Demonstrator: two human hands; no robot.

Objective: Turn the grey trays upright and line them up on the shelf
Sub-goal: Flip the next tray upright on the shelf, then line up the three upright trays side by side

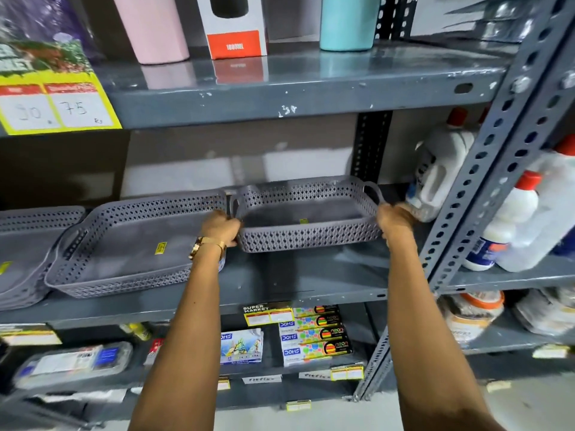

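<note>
A small grey perforated tray (306, 236) stands upright at the right end of the middle shelf (280, 287). My left hand (221, 228) grips its left handle and my right hand (393, 219) grips its right end, below the right handle. To its left a larger grey tray (124, 244) sits upright with a yellow sticker on its floor, its right end touching the small tray. Further left, a stack of grey trays (21, 259) lies at the frame's edge, cut off by it.
White bottles with red caps (441, 175) stand right of the small tray, behind a perforated steel upright (485, 169). The shelf above (280, 85) holds tumblers and a boxed bottle. Stationery packs fill the shelf below.
</note>
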